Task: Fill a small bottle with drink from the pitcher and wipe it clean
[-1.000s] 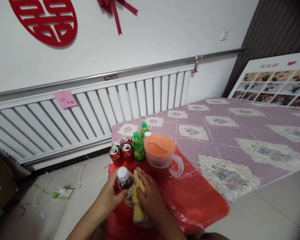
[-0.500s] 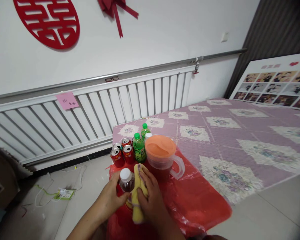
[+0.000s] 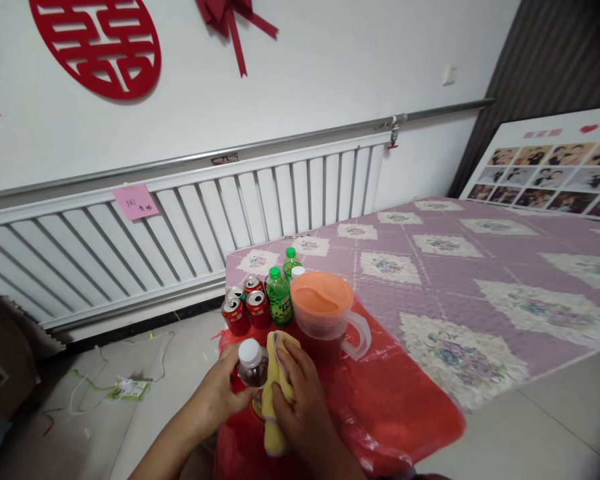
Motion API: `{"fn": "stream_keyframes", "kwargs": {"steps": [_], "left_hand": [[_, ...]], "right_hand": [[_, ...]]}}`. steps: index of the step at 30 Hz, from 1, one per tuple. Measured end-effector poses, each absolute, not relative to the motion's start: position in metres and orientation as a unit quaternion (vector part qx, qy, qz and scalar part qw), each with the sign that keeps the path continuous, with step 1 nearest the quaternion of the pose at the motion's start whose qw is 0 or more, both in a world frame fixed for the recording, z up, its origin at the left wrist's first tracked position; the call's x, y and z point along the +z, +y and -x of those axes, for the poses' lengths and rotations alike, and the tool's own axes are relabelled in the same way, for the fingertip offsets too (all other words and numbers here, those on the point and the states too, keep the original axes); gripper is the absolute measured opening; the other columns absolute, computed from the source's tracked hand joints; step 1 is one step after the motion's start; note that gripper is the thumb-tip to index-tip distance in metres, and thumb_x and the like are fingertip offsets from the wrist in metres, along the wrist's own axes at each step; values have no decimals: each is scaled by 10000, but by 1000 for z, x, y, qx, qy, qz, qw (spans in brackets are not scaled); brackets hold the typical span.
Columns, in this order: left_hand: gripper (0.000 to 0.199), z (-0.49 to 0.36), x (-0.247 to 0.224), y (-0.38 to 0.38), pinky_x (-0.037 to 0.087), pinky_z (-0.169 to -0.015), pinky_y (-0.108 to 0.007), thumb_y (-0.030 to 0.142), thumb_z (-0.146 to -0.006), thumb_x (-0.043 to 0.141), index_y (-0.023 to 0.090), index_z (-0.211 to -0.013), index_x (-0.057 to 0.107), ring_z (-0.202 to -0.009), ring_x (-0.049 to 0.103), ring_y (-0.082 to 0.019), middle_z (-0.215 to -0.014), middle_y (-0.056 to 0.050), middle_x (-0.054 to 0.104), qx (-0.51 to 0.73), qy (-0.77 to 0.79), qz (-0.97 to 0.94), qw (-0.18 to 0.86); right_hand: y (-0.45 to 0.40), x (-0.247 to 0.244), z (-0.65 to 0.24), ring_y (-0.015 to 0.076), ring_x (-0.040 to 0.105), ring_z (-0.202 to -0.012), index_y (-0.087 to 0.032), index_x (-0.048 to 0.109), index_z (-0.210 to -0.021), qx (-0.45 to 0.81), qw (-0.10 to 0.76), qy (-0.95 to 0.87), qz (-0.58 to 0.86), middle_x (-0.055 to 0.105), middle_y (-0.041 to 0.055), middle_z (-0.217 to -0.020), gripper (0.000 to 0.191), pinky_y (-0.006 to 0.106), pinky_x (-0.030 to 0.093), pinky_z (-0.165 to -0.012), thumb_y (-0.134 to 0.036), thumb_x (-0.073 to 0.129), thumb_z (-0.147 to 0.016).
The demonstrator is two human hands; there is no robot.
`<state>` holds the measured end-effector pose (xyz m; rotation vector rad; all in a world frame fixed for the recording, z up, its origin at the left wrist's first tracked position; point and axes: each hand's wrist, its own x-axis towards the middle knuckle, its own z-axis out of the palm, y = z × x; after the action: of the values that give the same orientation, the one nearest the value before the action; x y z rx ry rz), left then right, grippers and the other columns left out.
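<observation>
My left hand point(image 3: 223, 393) is wrapped round the side of a clear plastic bottle point(image 3: 253, 375) with a white cap and dark liquid inside. My right hand point(image 3: 300, 393) grips a folded yellow cloth point(image 3: 275, 433), which is pressed to the bottle's right side. Under both lies a shiny red plastic sheet point(image 3: 395, 420). Just beyond the hands stands a clear pitcher point(image 3: 320, 327) with an orange lid and a handle on its right. Left of it are a green bottle point(image 3: 280, 300) and several opened drink cans point(image 3: 236, 316). The bottle's lower part is partly hidden by my fingers and the cloth.
A second green-capped bottle point(image 3: 291, 261) and a white-capped one point(image 3: 297, 272) stand behind. A quilted purple cover point(image 3: 390, 293) spreads to the right. Along the wall runs a white radiator point(image 3: 200, 227). On the floor at left lie a power strip point(image 3: 133, 389) and cords.
The bottle tilts slightly and its cap has shifted a little left and down. The yellow cloth has slid slightly downward along its side. Both hands keep their hold.
</observation>
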<state>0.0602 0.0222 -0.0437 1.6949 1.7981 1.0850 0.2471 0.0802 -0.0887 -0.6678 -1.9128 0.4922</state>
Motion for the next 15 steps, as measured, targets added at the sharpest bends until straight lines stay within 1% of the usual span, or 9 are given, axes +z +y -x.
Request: {"fn": "stream_keyframes", "kwargs": {"steps": [3, 6, 9, 11, 15], "left_hand": [[647, -63, -47, 25, 532, -898, -399, 137, -662, 712, 206, -1273, 512, -1019, 636, -259, -1170, -83, 652, 401, 656, -593, 238], [643, -69, -53, 28, 549, -853, -399, 164, -664, 704, 187, -1262, 469, -949, 660, -248, -1115, -78, 664, 418, 675, -563, 230], [683, -77, -58, 31, 553, -859, -429, 206, -655, 718, 180, -1270, 422, -963, 673, -271, -1105, -84, 668, 440, 687, -536, 217], [701, -80, -56, 32, 542, -900, -448, 219, -665, 716, 185, -1291, 404, -1011, 670, -281, -1138, -90, 667, 442, 684, -532, 231], [569, -79, -44, 27, 509, -975, -449, 182, -719, 648, 194, -1261, 475, -1115, 636, -278, -1287, -114, 628, 427, 648, -548, 314]], "right_hand": [[74, -82, -246, 280, 404, -1390, -213, 395, -1471, 187, 517, -794, 260, 432, 136, -1485, 648, 495, 433, -1114, -110, 522, -844], [73, -80, -245, 280, 410, -1386, -215, 394, -1471, 192, 522, -790, 258, 441, 133, -1475, 646, 492, 437, -1111, -114, 523, -846], [77, -83, -245, 290, 435, -1370, -233, 398, -1462, 203, 521, -785, 267, 455, 135, -1469, 638, 517, 444, -1101, -120, 531, -849], [80, -86, -245, 292, 441, -1370, -243, 401, -1454, 212, 519, -783, 270, 454, 136, -1475, 637, 521, 446, -1099, -114, 536, -845], [83, -87, -246, 288, 437, -1379, -239, 424, -1438, 222, 519, -779, 273, 444, 134, -1491, 609, 509, 447, -1100, -113, 530, -852]]}}
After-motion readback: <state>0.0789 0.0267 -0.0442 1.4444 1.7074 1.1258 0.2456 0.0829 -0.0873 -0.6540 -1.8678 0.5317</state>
